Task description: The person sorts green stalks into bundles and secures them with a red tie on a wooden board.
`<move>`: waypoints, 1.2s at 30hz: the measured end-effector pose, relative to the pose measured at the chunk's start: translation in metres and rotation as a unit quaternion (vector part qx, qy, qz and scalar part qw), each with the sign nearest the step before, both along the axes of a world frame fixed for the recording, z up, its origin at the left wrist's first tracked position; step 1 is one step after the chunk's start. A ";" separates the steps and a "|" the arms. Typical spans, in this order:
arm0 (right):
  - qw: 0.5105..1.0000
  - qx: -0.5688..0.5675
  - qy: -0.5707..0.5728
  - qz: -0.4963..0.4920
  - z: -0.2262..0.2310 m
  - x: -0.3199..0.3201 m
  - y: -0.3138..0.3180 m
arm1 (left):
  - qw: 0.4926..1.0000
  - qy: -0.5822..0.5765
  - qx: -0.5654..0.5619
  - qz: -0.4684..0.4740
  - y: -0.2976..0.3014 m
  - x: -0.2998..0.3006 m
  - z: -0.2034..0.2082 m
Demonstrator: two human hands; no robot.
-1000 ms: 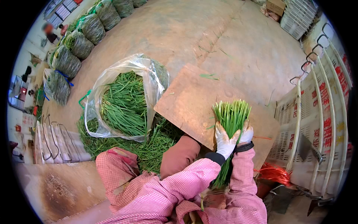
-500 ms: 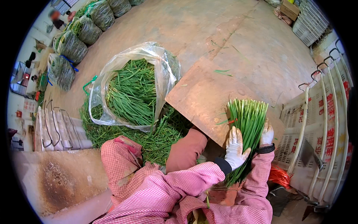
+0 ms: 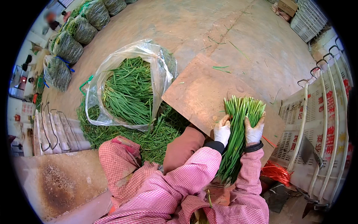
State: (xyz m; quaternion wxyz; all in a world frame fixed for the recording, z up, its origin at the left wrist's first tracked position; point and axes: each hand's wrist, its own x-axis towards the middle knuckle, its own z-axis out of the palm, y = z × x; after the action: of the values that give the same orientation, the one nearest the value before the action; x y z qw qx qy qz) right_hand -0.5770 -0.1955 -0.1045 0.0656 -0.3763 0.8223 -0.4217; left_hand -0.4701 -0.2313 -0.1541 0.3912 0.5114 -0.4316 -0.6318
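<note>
1. Saw two pink checked sleeves (image 3: 250, 168) reaching in at the near side, partly cut off by the picture's edge.
2. Held one bundle of green stalks (image 3: 240, 121) between left hand (image 3: 222, 130) and right hand (image 3: 254, 130), both gloved, over the right part of the board, pale ends pointing far, leafy ends hanging past the near edge.
3. Pressed left fingers, close together, against the bundle's left side; laid right thumb on the front, with right fingers around the right side. Could not tell the fingers' reach behind the stalks, nor any contact between bundle and board.
4. Had room for moving on the board (image 3: 197, 93) left of the bundle; found two loose green pieces (image 3: 222, 68) at the far edge.
5. To the right, noticed one tangle of red twine (image 3: 276, 174) and one metal blade (image 3: 309, 151) beside nested white crates (image 3: 317, 112), too overlapped to count.
6. To the left, saw one clear bag (image 3: 159, 72) heaped with greens, base hidden among loose stalks (image 3: 112, 140).
7. Farther, saw floor (image 3: 167, 22) stretching wide; counted at least five filled bags (image 3: 67, 46) at far left, row cut off, and one cardboard box (image 3: 288, 6) at far right.
</note>
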 end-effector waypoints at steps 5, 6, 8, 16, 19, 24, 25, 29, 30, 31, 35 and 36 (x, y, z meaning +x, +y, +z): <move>0.999 -0.012 0.037 -0.004 0.000 0.003 0.001 | 0.997 -0.050 0.045 -0.043 -0.005 0.000 0.016; 0.999 -0.004 0.047 -0.004 0.001 0.003 0.002 | 0.994 -0.071 0.059 -0.059 -0.007 0.001 0.015; 0.999 0.041 0.035 -0.007 0.014 0.004 0.002 | 0.990 -0.109 0.069 -0.061 -0.007 0.005 0.018; 0.998 -0.052 -0.016 -0.009 -0.007 -0.010 0.011 | 0.973 0.121 0.059 0.186 -0.001 0.000 0.002; 0.993 -0.082 -0.084 -0.007 -0.004 -0.014 0.013 | 0.937 0.245 0.168 0.186 -0.005 0.001 0.013; 0.997 -0.063 -0.042 0.021 0.014 -0.007 0.018 | 0.948 0.224 0.145 0.173 -0.013 -0.001 0.014; 0.998 -0.055 -0.016 0.026 0.017 -0.005 0.020 | 0.957 0.204 0.116 0.168 -0.013 -0.002 0.011; 0.973 -0.128 0.182 0.055 0.019 -0.008 0.037 | 0.956 0.201 0.072 0.203 -0.012 -0.005 0.010; 0.984 -0.112 0.132 0.046 0.030 -0.002 0.039 | 0.957 0.185 0.074 0.212 -0.012 -0.006 0.014; 0.984 -0.049 0.149 0.088 0.044 0.002 0.040 | 0.958 0.178 0.099 0.202 -0.012 -0.006 0.018; 0.930 0.196 0.200 0.237 0.066 0.007 0.039 | 0.954 0.172 0.202 0.141 -0.018 0.001 0.033; 0.921 0.215 0.207 0.252 0.062 0.006 0.039 | 0.955 0.168 0.206 0.130 -0.017 -0.001 0.041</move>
State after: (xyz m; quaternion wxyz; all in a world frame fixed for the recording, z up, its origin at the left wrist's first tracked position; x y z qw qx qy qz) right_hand -0.5711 -0.1566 -0.0429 0.0772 -0.6271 0.7662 -0.1174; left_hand -0.4711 -0.2486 -0.1132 0.4231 0.5189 -0.1497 -0.7276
